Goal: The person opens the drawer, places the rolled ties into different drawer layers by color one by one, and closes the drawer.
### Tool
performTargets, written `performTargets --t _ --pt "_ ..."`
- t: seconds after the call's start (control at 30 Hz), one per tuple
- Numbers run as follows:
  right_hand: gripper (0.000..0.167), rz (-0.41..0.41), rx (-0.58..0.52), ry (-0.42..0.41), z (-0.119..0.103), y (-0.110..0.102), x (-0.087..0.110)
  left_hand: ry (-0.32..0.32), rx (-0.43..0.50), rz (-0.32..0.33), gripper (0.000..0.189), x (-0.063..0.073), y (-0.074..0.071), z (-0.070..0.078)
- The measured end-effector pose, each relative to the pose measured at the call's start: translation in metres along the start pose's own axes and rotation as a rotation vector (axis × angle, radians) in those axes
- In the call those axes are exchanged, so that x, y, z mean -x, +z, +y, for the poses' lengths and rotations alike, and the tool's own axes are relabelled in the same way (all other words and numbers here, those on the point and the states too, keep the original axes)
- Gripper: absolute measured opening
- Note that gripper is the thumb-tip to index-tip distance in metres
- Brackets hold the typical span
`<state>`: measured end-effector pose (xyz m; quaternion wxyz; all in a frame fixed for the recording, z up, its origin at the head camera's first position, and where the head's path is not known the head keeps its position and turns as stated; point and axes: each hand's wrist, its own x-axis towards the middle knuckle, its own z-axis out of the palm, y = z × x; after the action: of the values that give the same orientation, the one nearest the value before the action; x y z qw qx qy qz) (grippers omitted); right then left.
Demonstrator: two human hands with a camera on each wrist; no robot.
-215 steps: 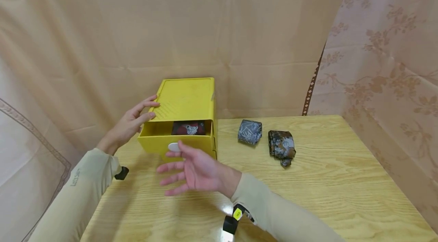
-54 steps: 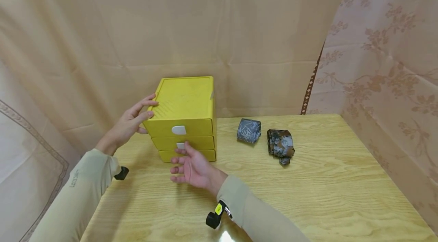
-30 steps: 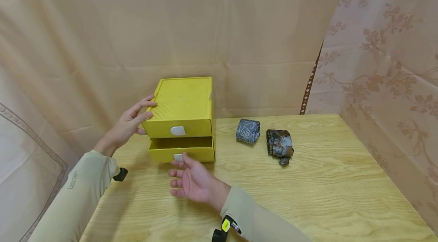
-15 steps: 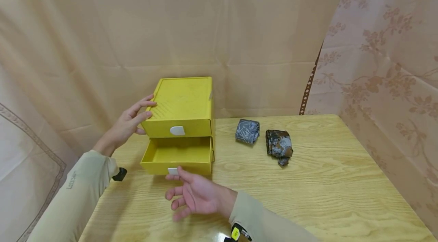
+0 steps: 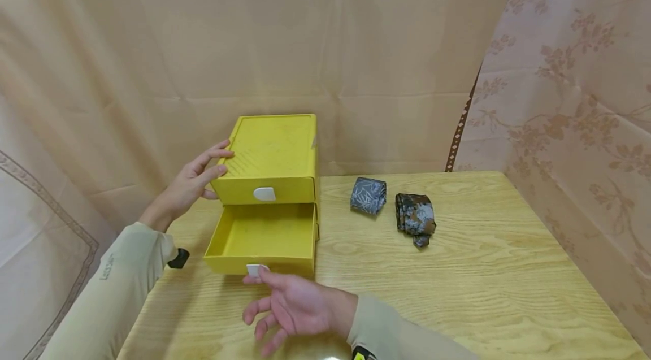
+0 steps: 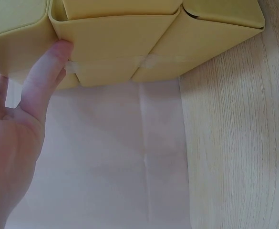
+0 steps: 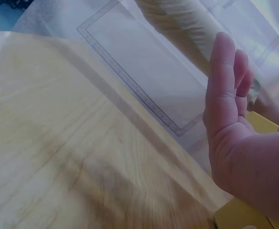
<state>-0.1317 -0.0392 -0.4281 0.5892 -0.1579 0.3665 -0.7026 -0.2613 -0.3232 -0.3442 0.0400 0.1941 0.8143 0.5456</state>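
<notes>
While the left hand [image 5: 190,183] rests with loosely extended fingers on the left edge of the box-shaped yellow plastic-looking cabinet [image 5: 272,145], the right hand [image 5: 305,304] pinches, between thumb and forefinger, the small white rounded pull tab [image 5: 252,270] of the shallow yellow rectangular drawer [image 5: 229,265]. This drawer stands far out, just below the closed yellow top drawer [image 5: 292,193]; the other fingers of the right hand are spread and hold nothing. To do this pull well, in my judgement, the force should go level and straight along the drawer, because a sideways or downward pull could make it bind or tip the cabinet. The left hand should press only enough for steadiness (how much of the drawer sits inside its slot I cannot tell, so slow is wiser).

As for edges and room, the back of the cabinet is near the beige cloth curtain [image 5: 407,66], but toward the person the pale wood-grain tabletop [image 5: 483,269] gives space. The rolled blue-grey patterned fabric strip [image 5: 368,196] and the rolled dark brown-and-grey fabric strip [image 5: 415,216] lie to the right, apart from the cabinet and outside the drawer's path
</notes>
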Motion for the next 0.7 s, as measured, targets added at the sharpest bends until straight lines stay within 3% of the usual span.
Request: performTargets --t 0.7 --pt "0.070 -0.030 -0.020 0.074 0.0059 0.0025 0.0101 -0.021 0.002 0.002 0.041 -0.0003 -0.0004 -0.0001"
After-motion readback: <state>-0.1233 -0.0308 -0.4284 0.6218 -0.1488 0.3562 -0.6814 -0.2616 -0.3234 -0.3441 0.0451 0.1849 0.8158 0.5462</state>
